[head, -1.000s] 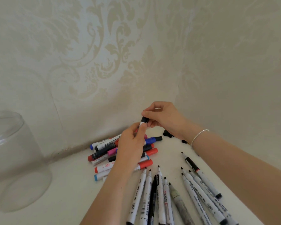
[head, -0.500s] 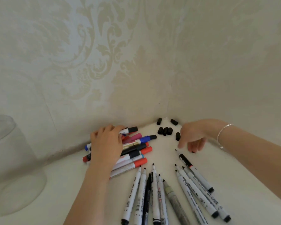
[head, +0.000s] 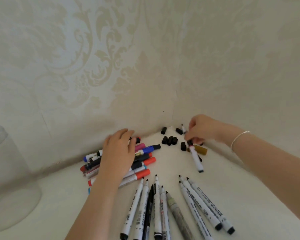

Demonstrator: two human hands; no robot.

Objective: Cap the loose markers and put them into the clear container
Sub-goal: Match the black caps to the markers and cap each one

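Nearest the person, below both hands, a fan of uncapped markers (head: 156, 205) lies flat on the tabletop (head: 241, 196) with bare tips pointing away; these look light, stiff plastic tubes, smooth enough to roll or slide, so each is best pinched around the middle of the barrel, keeping fingers off the inky tip. Further out, the left hand (head: 119, 153) lies flat with fingers straight on a heap of capped markers (head: 144, 163), pressing rather than gripping, which should stop the round barrels from rolling apart. To its right, the right hand (head: 200, 129) pinches one uncapped marker (head: 194, 153) near its tip end, the tip raised and the tail slanting down toward the tabletop. Just between the two hands, towards the corner of the wall, sit the small black caps (head: 170, 140); they seem light and likely to skitter when nudged, so a fingertip pinch on the sides suits them, then a straight push until snug. The clear container (head: 7, 170) stands well apart, left of the left hand, apparently hard and see-through, and holds no markers that can be seen.
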